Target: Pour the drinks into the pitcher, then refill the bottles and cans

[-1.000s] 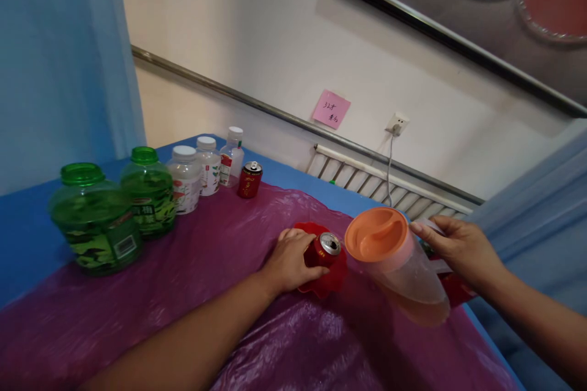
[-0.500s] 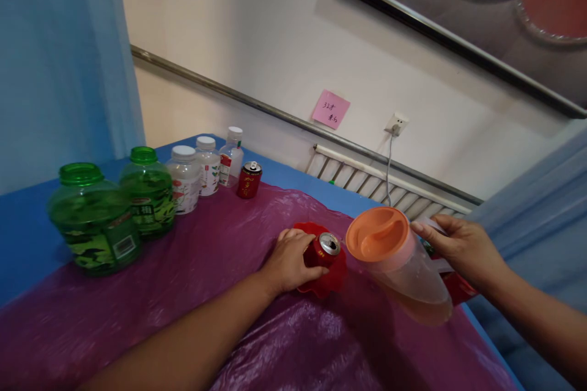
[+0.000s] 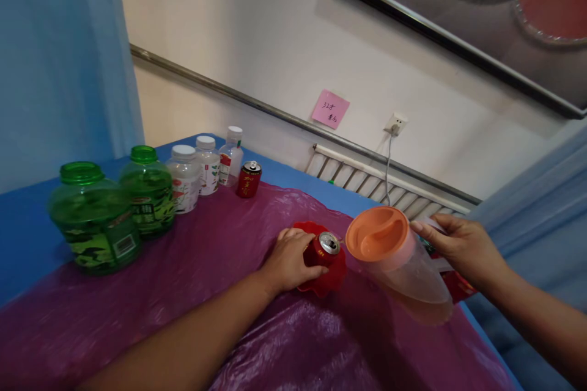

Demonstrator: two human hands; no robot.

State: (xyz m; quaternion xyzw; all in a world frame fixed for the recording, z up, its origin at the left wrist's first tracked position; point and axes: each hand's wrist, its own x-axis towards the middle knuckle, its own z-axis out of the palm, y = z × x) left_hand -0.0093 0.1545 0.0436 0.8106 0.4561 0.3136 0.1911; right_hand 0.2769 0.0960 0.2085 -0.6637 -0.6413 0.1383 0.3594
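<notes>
Red can (image 3: 321,258) in a scalloped red dish (image 3: 328,281), well inside the edges of the table (image 3: 275,174); its base is hidden. The left hand (image 3: 288,259) curls round the can. The right hand (image 3: 463,247), closed on the handle, holds the tilted pitcher (image 3: 417,272) toward the table's right edge. Judged risks: a wavering wrist could send liquid past the narrow opening; steeper tilt could overflow the can; a nudge could topple it.

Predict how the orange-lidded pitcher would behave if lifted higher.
The pitcher may feel bottom-heavy, since liquid seems pooled along its lower side. That could slosh, because the pitcher is tilted. Being see-through and seemingly plastic, it is probably stiff.
</notes>
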